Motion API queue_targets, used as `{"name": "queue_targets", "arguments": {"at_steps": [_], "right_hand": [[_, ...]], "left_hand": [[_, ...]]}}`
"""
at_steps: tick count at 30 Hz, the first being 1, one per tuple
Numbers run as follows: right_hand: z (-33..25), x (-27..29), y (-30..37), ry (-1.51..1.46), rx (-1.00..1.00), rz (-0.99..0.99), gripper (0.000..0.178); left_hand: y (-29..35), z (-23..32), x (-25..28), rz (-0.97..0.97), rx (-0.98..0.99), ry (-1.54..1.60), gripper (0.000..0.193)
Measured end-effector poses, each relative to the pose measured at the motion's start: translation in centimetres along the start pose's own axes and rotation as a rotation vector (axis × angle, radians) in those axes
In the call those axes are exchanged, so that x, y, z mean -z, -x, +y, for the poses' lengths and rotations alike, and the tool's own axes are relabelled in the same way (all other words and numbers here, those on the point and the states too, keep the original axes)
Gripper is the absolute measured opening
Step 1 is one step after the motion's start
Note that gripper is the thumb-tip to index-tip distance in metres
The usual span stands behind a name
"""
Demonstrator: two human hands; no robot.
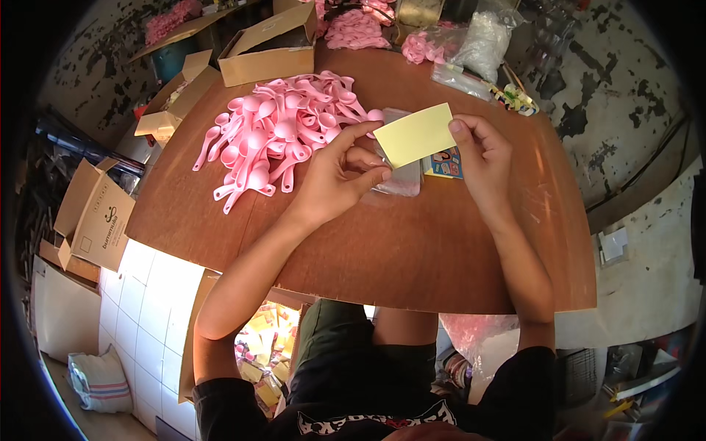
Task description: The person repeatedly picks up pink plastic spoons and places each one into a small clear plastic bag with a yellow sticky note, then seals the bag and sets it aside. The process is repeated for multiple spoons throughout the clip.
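A blank pale yellow card is tilted above the table in front of me. My right hand pinches its right end between thumb and fingers. By the card's left end is my left hand, its thumb and curled fingers apart, with nothing I can make out between them. Beneath the card lie clear plastic bags and a printed blue and yellow card, both partly covered. A large heap of pink plastic scoops spreads beside my left hand.
The brown wooden table has a curved front edge. An open cardboard box stands at its far left, with a clear bag of white material at the far right. Below, near my left leg, a box contains packed yellow and pink pieces.
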State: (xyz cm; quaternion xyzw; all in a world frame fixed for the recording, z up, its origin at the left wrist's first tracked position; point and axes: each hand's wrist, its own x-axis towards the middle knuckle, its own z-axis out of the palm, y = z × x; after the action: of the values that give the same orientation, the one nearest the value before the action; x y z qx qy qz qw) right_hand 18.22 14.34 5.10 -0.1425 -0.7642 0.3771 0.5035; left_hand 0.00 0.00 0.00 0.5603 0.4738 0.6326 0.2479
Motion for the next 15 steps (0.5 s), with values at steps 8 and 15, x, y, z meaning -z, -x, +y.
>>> {"name": "queue_targets", "arguments": {"at_steps": [8, 15], "right_hand": [[1.3, 0.8, -0.2, -0.019, -0.144, -0.137, 0.021], [0.6, -0.5, 0.2, -0.133, -0.198, 0.027, 0.020]], "left_hand": [[-0.1, 0.6, 0.4, 0.019, 0.030, 0.029, 0.065], [0.1, 0.3, 0.3, -0.017, 0.083, 0.018, 0.065]]}}
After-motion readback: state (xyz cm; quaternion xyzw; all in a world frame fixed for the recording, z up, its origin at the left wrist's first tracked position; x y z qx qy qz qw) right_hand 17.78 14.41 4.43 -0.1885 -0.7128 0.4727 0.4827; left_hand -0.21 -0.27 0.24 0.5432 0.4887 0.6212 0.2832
